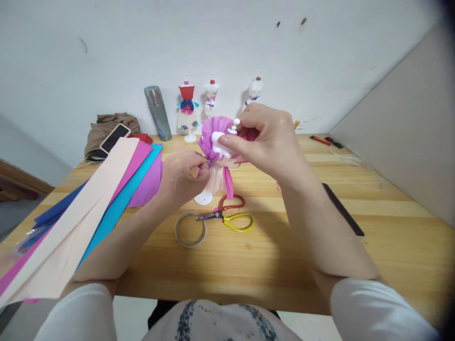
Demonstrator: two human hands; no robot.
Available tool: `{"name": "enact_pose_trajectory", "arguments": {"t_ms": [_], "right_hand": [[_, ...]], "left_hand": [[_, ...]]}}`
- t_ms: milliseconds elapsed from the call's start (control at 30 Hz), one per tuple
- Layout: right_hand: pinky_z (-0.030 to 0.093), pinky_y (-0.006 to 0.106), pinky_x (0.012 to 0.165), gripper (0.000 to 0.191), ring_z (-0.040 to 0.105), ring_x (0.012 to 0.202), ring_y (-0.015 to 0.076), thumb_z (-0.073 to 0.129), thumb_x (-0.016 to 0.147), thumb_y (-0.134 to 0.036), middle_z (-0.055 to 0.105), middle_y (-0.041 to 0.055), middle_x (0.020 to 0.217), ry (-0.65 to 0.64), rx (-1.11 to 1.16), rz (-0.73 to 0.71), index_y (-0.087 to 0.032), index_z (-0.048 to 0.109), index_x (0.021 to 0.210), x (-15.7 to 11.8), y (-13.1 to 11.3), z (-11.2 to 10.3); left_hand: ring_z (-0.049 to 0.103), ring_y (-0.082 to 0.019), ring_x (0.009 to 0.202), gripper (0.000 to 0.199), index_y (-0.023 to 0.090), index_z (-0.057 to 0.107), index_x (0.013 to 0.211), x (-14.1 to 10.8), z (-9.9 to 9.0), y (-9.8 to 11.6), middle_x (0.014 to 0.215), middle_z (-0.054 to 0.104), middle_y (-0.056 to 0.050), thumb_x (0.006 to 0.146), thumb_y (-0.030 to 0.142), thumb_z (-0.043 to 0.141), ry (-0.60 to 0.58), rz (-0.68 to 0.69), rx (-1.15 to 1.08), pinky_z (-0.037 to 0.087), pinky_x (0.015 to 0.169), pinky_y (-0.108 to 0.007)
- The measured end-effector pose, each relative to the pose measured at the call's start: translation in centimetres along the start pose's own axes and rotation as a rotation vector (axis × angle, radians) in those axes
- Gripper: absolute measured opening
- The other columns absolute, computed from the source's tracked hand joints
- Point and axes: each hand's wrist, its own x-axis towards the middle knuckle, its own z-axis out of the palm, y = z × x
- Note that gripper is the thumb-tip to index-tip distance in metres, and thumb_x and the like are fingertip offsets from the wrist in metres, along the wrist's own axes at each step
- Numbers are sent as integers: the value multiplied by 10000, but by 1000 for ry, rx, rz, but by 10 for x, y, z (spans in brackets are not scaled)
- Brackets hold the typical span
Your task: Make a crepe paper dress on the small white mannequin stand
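A small white mannequin (222,145) on a round white base (203,198) leans over the middle of the table. Gathered purple crepe paper (216,124) fans out behind its torso, and pale pink and magenta strips (228,183) hang below the waist. My right hand (265,137) grips the mannequin near its shoulder, thumb across the chest. On the other side, my left hand (188,173) is closed in a pinch at the waist, on the edge of the crepe paper. Scissors (237,222) with red and yellow handles lie below, their tips over a tape roll (177,230).
Long crepe paper sheets (85,218) cover the left side. Behind them are a phone (115,138), brown cloth (106,124) and a thermos (158,113). Along the wall stand dressed mannequins (186,106). A dark flat object (343,210) lies by my right forearm.
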Motion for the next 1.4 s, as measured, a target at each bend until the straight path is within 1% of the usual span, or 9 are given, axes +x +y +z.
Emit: {"name": "enact_pose_trajectory", "arguments": {"t_ms": [133, 333, 433, 533, 633, 767, 967, 1167, 1400], "right_hand": [[317, 335, 630, 437, 414, 636, 145, 740, 810, -291, 422, -9, 649, -8, 3, -4, -218, 377, 579, -1, 0, -1], [341, 343, 649, 429, 445, 648, 155, 719, 828, -330, 455, 1, 669, -21, 13, -29, -217, 386, 581, -1, 0, -1], [345, 348, 658, 423, 460, 664, 161, 731, 825, -319, 464, 4, 681, -37, 13, -26, -216, 401, 581, -1, 1, -1], [348, 347, 656, 402, 460, 675, 163, 746, 826, -302, 467, 1, 678, -43, 13, -27, -216, 430, 591, -1, 2, -1], [341, 349, 649, 396, 445, 666, 157, 759, 819, -291, 467, -2, 670, -52, 25, -31, -217, 441, 594, -1, 2, -1], [321, 350, 641, 411, 416, 641, 144, 754, 810, -284, 445, -7, 660, -55, 35, -25, -214, 421, 580, 0, -1, -1], [311, 335, 630, 400, 417, 626, 136, 741, 809, -266, 424, -17, 652, -43, 44, -43, -211, 419, 578, 0, -4, -1], [345, 339, 642, 389, 469, 665, 161, 755, 821, -269, 464, -5, 672, -62, 11, -27, -217, 445, 591, -1, -3, -1], [314, 337, 628, 398, 431, 626, 140, 748, 803, -279, 442, -10, 659, -50, 56, -43, -213, 432, 571, 0, -5, -1]], "left_hand": [[483, -133, 540, 237, 218, 487, 522, 2, -3, 3, 501, 509, 25, 730, 114, 530, -45, -60, 4, 461, 599, -291], [458, -120, 521, 245, 212, 546, 524, 3, -6, 5, 499, 533, 36, 758, 138, 548, -100, -125, -23, 525, 686, -305], [445, -107, 507, 235, 207, 586, 533, 3, -5, 3, 496, 550, 47, 759, 150, 560, -65, -119, -36, 556, 769, -325], [471, -105, 508, 225, 199, 616, 541, 1, -4, 1, 499, 567, 41, 753, 146, 565, -22, -106, -40, 545, 702, -299], [505, -111, 509, 238, 193, 615, 522, 1, -4, 1, 507, 593, 24, 750, 134, 577, -33, -105, -50, 500, 602, -273], [581, -125, 534, 189, 196, 685, 596, 1, -7, 2, 607, 700, -2, 764, 166, 606, -46, -158, -44, 470, 550, -264], [604, -134, 541, 124, 204, 708, 660, 1, -8, 1, 650, 741, -3, 761, 206, 636, -55, -205, -38, 483, 544, -265], [589, -120, 547, 99, 203, 665, 656, 1, -8, 0, 633, 717, 17, 753, 190, 646, -61, -199, -46, 474, 552, -251], [546, -112, 543, 92, 194, 628, 653, 0, -10, -2, 612, 676, 24, 739, 181, 657, -84, -179, -39, 427, 547, -253]]}}
